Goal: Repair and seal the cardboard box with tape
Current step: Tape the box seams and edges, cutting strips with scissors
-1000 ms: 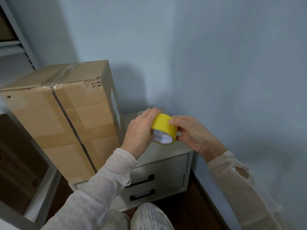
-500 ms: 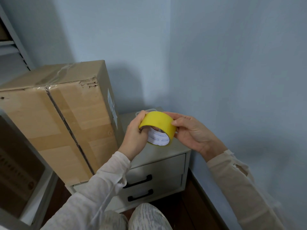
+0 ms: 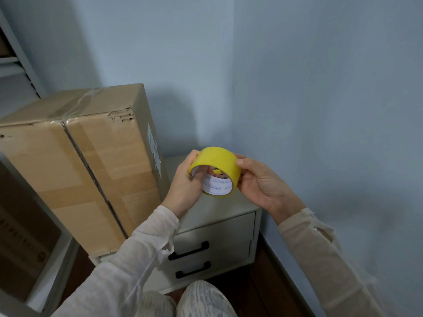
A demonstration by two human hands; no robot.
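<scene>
Brown corrugated cardboard box [image 3: 75,170] stands upright on the left part of a low white two-drawer cabinet [image 3: 217,227], close to the pale blue wall [image 3: 320,88]. Noted: a torn, crushed patch [image 3: 121,115] on the top front edge; a dark seam [image 3: 91,175] running down the front face; old clear tape wrinkled across the top. The box is judged bulky and stiff on its faces but weak at the torn edge; weight cannot be told. It is best steadied by the flat side panels or lower corners, not by the damaged edge.

Wide roll of yellow tape [image 3: 215,161] is held in the air just right of the box, above the cabinet top. Left hand [image 3: 183,188] grips the roll's left rim, fingers curled into the core. Right hand [image 3: 258,181] pinches the right side between thumb and fingertips. The roll is judged light and rigid, its outer face smooth; the free end is not visible and probably must be found by fingernail.

Surface: cabinet top painted and smooth, two black handles [image 3: 188,250] on the drawers. Room: a corner, with grey shelving [image 3: 13,65] at left, a second darker carton [image 3: 20,225] at lower left, and dark wooden floor [image 3: 258,282] beneath.
</scene>
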